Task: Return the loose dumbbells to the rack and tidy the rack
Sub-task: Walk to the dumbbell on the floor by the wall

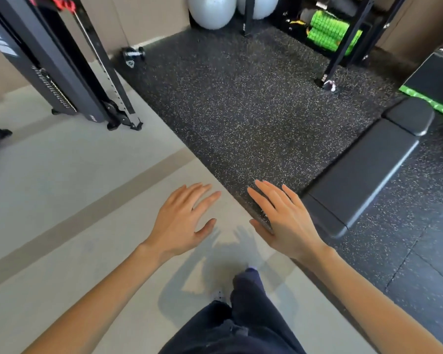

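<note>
Head view looks down on two bare hands held out flat, palms down, side by side above the floor. Left hand (183, 221) has its fingers spread and loosely straight, gripping nothing; right hand (283, 221) is likewise fully open and empty, its fingers pointing toward 11 o'clock. Both hang over the seam where the pale floor (62, 226) meets the dark speckled rubber mat (241, 103), and their shadows fall on the pale floor just below them. Dark trousers (241, 323) show at 6 o'clock, under the forearms.

Outward from the right hand, at about 3 o'clock, a black padded bench (363, 169) lies on the rubber mat (its near end just beside the right hand's fingers in the picture). At 10 o'clock a black cable machine (69, 72) stands on the pale floor. One loose dumbbell (133, 56) lies at 11 o'clock, far from both hands, on the mat's corner near the wall. At 12 o'clock two grey exercise balls (212, 8) sit against the wall, and at 1 o'clock a black rack frame (348, 39) holds bright green rollers (330, 31).
</note>
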### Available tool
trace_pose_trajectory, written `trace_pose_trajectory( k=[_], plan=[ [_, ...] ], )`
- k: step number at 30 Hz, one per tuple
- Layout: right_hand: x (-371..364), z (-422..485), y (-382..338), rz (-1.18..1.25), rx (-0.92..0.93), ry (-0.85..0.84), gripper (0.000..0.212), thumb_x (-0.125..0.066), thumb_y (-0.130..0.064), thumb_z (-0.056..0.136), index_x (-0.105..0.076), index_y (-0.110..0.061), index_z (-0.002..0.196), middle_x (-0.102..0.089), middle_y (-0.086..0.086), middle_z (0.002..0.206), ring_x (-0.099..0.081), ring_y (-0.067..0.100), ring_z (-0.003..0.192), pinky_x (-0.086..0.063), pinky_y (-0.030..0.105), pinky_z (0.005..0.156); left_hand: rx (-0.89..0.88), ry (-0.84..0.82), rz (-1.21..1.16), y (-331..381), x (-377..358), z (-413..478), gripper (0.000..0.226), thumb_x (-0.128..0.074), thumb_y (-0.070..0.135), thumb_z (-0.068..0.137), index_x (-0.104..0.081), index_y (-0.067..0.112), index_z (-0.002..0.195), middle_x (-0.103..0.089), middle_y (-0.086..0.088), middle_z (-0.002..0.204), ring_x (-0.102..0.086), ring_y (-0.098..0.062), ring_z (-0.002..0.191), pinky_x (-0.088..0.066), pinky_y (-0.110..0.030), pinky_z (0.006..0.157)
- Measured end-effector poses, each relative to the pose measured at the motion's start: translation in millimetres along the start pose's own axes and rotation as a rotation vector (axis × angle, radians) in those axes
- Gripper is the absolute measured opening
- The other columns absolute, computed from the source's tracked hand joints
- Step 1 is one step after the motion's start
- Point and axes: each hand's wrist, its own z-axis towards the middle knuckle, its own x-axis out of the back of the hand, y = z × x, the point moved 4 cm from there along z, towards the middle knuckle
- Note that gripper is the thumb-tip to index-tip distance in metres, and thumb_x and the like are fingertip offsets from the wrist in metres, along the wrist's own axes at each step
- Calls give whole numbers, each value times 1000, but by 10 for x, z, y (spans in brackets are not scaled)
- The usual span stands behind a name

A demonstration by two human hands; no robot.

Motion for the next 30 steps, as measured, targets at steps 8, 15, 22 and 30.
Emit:
trace_pose_trajectory(
  k=[8,15,22,30],
  plan=[
    [-299,958,114,-5,113,-93,59,-38,-46,87,-43,-17,138,-44,6,142,-40,24,132,-32,48,108,149,-28,30,-676,-186,295,52,-41,45,89,-55,18,131,-56,-6,133,-51,-27,124,-39,-43,104],
    [-374,2130,489,-16,206,-122,59,-39,-47,87,-43,-17,138,-45,6,141,-43,24,130,-35,48,106,167,53,13,-1427,-161,1113,49,-46,41,88,-59,15,128,-58,-7,128,-54,-28,119,-44,-44,99],
    [-293,3440,953,-13,255,-102,59,-42,-47,87,-45,-17,137,-47,4,139,-44,21,129,-38,48,104,157,89,29,-2200,-35,2276,49,-46,40,89,-56,17,130,-57,-6,130,-50,-26,121,-40,-43,101],
    [-222,4536,1297,51,242,18,57,-45,-42,89,-39,-16,140,-43,6,143,-41,22,132,-34,48,107,169,129,55,-2839,-42,3119,48,-49,38,90,-55,15,132,-56,-8,132,-50,-27,124,-40,-45,103]
  ],
)
